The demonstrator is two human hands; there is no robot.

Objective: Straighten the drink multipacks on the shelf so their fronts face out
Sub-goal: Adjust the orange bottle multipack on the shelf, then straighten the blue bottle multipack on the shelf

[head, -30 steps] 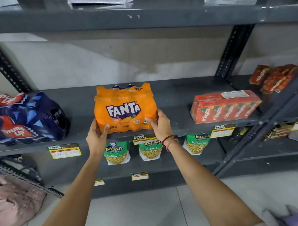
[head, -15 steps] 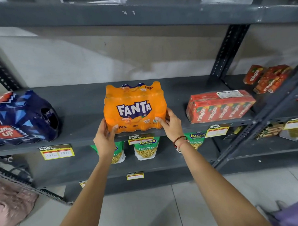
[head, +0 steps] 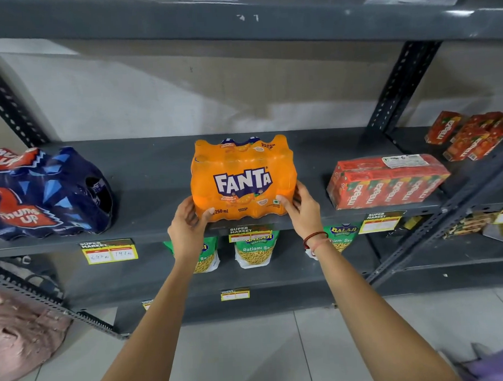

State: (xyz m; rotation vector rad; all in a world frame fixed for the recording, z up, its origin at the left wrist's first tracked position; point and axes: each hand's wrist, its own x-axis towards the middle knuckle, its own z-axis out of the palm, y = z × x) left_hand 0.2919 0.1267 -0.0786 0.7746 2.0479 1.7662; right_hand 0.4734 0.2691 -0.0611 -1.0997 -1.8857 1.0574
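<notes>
An orange Fanta multipack [head: 243,164] stands on the grey middle shelf [head: 158,200] with its logo facing out. My left hand [head: 187,222] grips its lower left corner and my right hand [head: 301,209] grips its lower right corner. To the left lies a blue Thums Up multipack [head: 43,196], turned at an angle with its open end toward the right. On the right sits a red Maaza carton multipack [head: 385,181], skewed slightly.
More red Maaza cartons [head: 469,134] lie on the adjoining shelf at far right. Green Balaji snack bags [head: 256,250] hang on the shelf below. Yellow price tags [head: 109,251] line the shelf edge. A perforated upright post [head: 395,89] stands right of centre.
The Fanta pack now sits squarer with its front straight out. The view has shifted left, so everything appears further right. Both hands stay on its lower corners.
</notes>
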